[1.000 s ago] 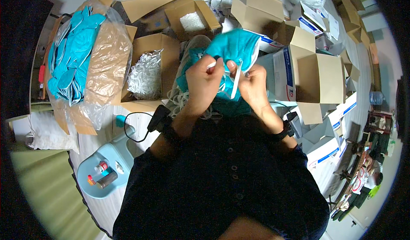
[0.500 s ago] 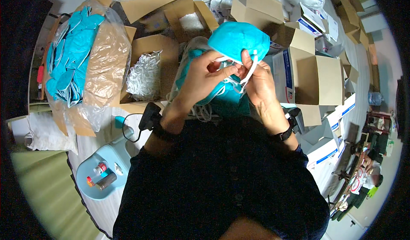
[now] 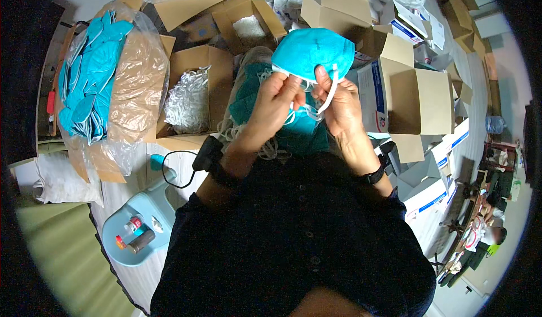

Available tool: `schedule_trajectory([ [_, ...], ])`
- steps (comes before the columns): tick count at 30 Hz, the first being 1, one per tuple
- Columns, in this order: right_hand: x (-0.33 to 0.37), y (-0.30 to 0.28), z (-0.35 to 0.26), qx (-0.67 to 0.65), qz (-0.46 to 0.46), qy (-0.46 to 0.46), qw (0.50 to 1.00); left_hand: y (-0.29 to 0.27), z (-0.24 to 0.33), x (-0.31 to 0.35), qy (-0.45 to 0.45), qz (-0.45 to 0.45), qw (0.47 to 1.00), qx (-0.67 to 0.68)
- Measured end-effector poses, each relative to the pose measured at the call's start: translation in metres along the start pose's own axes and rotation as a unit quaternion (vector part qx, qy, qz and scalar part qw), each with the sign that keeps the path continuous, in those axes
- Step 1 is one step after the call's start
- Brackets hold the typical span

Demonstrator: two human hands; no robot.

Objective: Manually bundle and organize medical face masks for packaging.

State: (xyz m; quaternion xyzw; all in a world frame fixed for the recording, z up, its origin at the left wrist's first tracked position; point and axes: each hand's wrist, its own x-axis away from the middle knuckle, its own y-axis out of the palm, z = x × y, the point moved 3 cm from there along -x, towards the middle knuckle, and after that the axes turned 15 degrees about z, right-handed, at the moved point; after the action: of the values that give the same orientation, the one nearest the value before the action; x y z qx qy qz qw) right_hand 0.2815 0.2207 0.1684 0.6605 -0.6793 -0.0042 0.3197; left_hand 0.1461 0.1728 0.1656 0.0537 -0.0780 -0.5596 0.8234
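Observation:
A turquoise cup-shaped face mask (image 3: 310, 49) is raised in front of me, its outer face up. My right hand (image 3: 343, 108) grips its lower right edge, the thumb pressed on the turquoise surface beside a hanging white strap (image 3: 331, 95). My left hand (image 3: 270, 109) is closed, thumb and fingers pinched together at the lower left edge, by white elastic; exactly what is between the fingertips is partly hidden. Beneath both hands lies a pile of turquoise masks (image 3: 305, 141) with tangled white straps, in a clear plastic bag.
To the left, a plastic-lined carton holds many turquoise masks (image 3: 96, 74). Beside it stands a carton of white straps (image 3: 189, 102). Open cardboard boxes (image 3: 435, 102) line the right. A light-blue stool (image 3: 121, 249) at lower left bears a bottle and small items. A person sits far right.
My left hand's fingers have drawn together at the mask's lower edge, where a gap showed between them before. The mask has shifted slightly left; my right hand keeps its grip.

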Motion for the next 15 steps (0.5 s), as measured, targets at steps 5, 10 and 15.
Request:
schedule_trajectory([
  [5,0.006,0.000,-0.004,0.052,0.015,-0.057,0.997,0.002,-0.003,0.007,0.085,0.020,0.990,-0.109],
  [10,0.006,-0.005,-0.007,0.102,-0.010,-0.063,0.993,-0.011,0.008,0.004,0.258,0.029,0.940,-0.223],
  [15,0.017,-0.014,-0.027,0.075,0.052,-0.158,0.983,-0.085,-0.004,-0.031,0.295,0.218,0.865,-0.344],
])
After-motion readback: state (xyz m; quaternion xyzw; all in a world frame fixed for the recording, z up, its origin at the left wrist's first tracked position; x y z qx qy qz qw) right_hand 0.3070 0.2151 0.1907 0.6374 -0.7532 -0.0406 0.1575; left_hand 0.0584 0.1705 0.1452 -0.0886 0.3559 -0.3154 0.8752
